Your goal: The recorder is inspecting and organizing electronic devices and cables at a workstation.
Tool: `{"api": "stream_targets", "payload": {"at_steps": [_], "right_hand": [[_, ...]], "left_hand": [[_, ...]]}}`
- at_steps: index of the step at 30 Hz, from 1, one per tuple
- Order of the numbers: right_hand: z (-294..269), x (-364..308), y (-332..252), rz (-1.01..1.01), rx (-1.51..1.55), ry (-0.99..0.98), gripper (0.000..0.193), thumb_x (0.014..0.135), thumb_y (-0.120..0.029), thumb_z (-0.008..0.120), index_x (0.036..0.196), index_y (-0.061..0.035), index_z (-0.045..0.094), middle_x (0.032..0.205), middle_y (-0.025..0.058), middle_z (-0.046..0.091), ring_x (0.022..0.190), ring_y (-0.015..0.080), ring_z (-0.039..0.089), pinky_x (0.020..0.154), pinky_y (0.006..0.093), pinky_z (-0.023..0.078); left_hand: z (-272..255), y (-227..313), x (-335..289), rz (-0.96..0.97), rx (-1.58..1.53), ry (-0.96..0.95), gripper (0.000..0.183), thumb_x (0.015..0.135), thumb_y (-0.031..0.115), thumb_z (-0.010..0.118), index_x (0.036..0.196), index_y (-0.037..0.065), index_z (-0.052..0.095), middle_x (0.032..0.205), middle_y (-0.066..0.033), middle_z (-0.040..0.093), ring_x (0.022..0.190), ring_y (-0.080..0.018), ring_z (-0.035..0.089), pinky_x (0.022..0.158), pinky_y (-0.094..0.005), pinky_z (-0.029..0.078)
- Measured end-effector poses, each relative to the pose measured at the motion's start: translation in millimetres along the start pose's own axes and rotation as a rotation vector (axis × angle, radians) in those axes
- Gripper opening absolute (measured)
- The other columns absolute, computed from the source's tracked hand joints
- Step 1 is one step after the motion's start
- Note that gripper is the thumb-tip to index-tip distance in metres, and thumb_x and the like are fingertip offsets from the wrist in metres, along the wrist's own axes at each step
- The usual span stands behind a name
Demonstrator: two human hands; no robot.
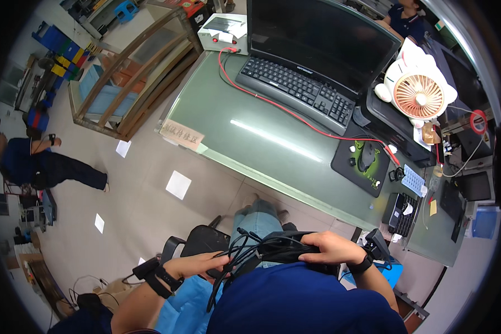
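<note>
Right hand (337,249): fingers (312,239) grasping the edge of a black bundle (285,253), held in front of the blue shirt (289,300). Left hand (197,264): fingers against black cables (244,250) at the bundle's left end; whether closed on them, cannot tell. Farther out: green worktop (228,125) bearing keyboard (295,86), dark monitor (317,42), mouse (366,157); white fan (420,96) to the right of the monitor.

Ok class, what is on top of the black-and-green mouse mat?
The mouse mat holds a black mouse and small white pieces; the patch beneath the mouse is covered and cannot be seen.
</note>
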State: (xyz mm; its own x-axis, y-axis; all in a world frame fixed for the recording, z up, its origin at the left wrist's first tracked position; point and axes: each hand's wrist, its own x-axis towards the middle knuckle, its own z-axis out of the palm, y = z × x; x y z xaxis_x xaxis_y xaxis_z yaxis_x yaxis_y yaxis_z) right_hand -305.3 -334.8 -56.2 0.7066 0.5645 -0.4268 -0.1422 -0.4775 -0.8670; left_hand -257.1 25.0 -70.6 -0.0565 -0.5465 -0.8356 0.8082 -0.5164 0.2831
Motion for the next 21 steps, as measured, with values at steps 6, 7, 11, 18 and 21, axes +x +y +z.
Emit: {"api": "stream_targets", "payload": {"at_steps": [6,7,11,18,21], "right_hand": [[-3,7,-10,-0.024,-0.123,-0.065,0.031,0.085,-0.03,0.064,0.088,-0.0015,0.053,0.078,0.0186,0.057,0.075,0.0377,0.056,0.065,0.0434,0.044],[-3,6,-10,-0.022,-0.12,-0.067,0.031,0.085,-0.03,0.064,0.088,-0.0015,0.053,0.078,0.0186,0.057,0.075,0.0377,0.056,0.065,0.0434,0.044],[-4,1,-5,-0.005,-0.107,-0.041,0.029,0.085,-0.029,0.064,0.089,-0.002,0.055,0.078,0.0183,0.058,0.075,0.0377,0.057,0.065,0.0433,0.044],[-8,-8,4,0.019,-0.048,0.035,0.029,0.084,-0.03,0.065,0.092,-0.0035,0.058,0.075,0.0169,0.06,0.071,0.0356,0.059,0.062,0.0423,0.045],[-6,-8,8,0.041,-0.022,0.037,0.03,0.084,-0.031,0.065,0.093,-0.0039,0.059,0.074,0.0163,0.06,0.069,0.0349,0.059,0.061,0.0418,0.045]], "left_hand": [[-3,-6,17,-0.158,0.407,-0.296,0.071,0.085,0.05,0.066,0.132,0.005,0.041,0.12,-0.0031,0.052,0.107,-0.0127,0.05,0.085,-0.0247,0.042],[2,-16,18,-0.076,0.433,-0.223,0.07,0.082,0.044,0.071,0.131,0.004,0.043,0.109,-0.0007,0.052,0.098,-0.0108,0.049,0.084,-0.0232,0.041],[8,-17,16,0.063,0.412,-0.063,0.049,0.085,0.028,0.072,0.12,0.0,0.053,0.101,-0.0044,0.058,0.089,-0.0108,0.052,0.08,-0.0251,0.043],[9,22,1,0.108,-0.013,-0.14,0.022,0.089,0.017,0.066,0.099,-0.001,0.059,0.078,-0.0038,0.059,0.07,-0.0106,0.056,0.064,-0.0247,0.046],[3,14,4,0.025,0.125,-0.13,0.023,0.091,0.023,0.065,0.087,0.003,0.056,0.07,-0.0009,0.056,0.063,-0.0085,0.054,0.059,-0.0236,0.045]]}}
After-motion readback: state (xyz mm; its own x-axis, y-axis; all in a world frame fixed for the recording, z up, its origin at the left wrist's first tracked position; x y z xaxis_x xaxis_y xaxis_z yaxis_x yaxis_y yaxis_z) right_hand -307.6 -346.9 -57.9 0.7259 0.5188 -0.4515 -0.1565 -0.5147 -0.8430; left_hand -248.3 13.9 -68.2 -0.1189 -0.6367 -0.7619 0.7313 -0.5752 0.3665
